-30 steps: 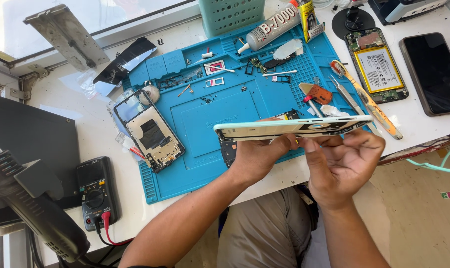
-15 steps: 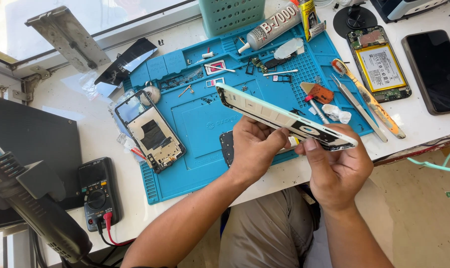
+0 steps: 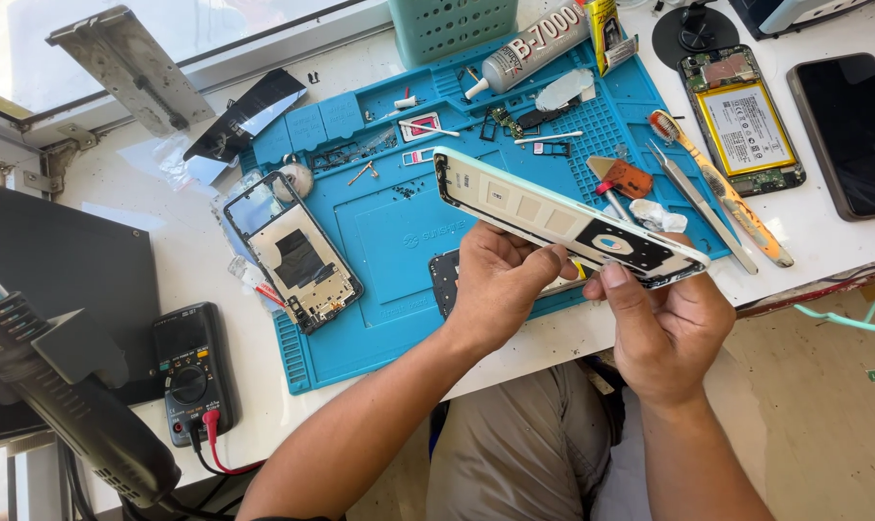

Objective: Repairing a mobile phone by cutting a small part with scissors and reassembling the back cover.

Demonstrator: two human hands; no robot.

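A long, flat, pale phone frame (image 3: 563, 218) is tilted above the bumpy blue rubber mat (image 3: 379, 241). The left hand (image 3: 500, 280) and right hand (image 3: 664, 323) each pinch it in a tight grip. A shiny metal tweezer (image 3: 693, 198) lies nearby.

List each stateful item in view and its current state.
phone back cover: off its phone, held tilted above the mat, inner side up
left hand: gripping the cover
right hand: pinching the cover's end
phone frame: opened, lying on the blue mat
opened phone: battery exposed
multimeter: leads plugged in
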